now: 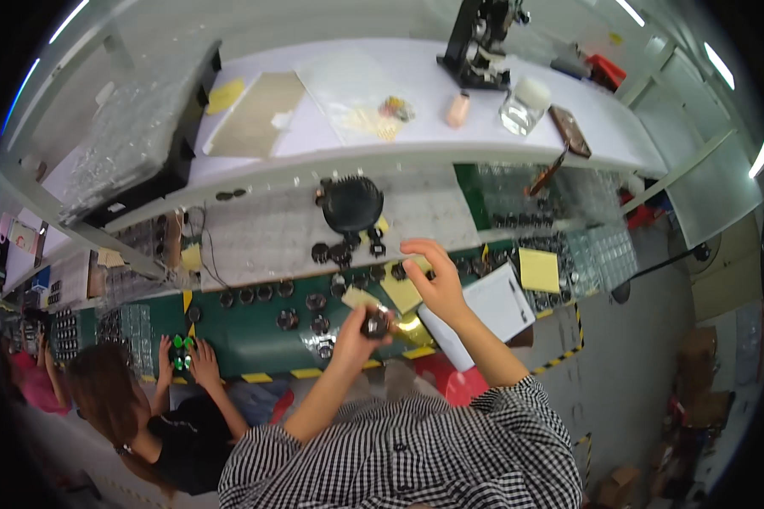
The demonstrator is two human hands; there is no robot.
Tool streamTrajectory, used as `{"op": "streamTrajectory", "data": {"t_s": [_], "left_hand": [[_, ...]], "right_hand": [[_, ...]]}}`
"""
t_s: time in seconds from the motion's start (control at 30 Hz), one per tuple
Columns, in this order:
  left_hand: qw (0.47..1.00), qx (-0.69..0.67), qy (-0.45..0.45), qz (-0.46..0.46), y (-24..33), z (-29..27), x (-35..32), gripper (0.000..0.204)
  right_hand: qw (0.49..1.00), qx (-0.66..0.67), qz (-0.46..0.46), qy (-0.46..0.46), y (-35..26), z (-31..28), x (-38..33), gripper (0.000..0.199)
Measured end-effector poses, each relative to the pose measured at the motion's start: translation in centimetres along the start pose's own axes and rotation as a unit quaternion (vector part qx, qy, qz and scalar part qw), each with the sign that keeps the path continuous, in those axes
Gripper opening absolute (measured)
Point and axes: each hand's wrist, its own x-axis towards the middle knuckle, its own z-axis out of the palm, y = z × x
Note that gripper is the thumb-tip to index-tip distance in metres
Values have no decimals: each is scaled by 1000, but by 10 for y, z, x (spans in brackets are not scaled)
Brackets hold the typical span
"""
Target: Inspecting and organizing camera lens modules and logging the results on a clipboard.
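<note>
Hands at work over the green counter (255, 335), left hand (358, 332) clamped on a small dark round part (377, 323), right hand (437, 276) open with fingers spread just above it.

Held just off the counter's near edge, beside yellow notes (399, 291) and a white sheet (488, 307). Likely risks: part slipping from a fingertip grip and dropping off the edge toward the lap; right hand brushing the loose dark parts (318, 324) scattered nearby and knocking them out of place. Black round fan-like piece (351, 204) further back, well apart.
</note>
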Motion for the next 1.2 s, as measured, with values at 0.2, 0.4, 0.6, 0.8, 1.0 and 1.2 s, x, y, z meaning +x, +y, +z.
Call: {"op": "streamTrajectory", "data": {"t_s": [0.2, 0.4, 0.6, 0.8, 1.0, 1.2], "left_hand": [[993, -45, -104, 31, -14, 103, 39, 53], [992, 38, -122, 14, -69, 148, 52, 56], [994, 34, -108, -1, -92, 155, 55, 55], [997, 21, -57, 56, -111, 152, 55, 53], [999, 40, 17, 27, -145, 114, 56, 44], [981, 145, 86, -94, -174, 66, 55, 55]], "right_hand": [[995, -15, 84, 46, 14, -47, -85, 48], [977, -203, 25, 52, 27, -98, -97, 69], [990, -99, 68, 73, 52, -111, -113, 57], [991, -92, 63, 67, 61, -111, -115, 54], [980, -36, 179, -72, 91, -95, -138, 49], [966, -15, 225, -123, 124, -84, -181, 51]]}}
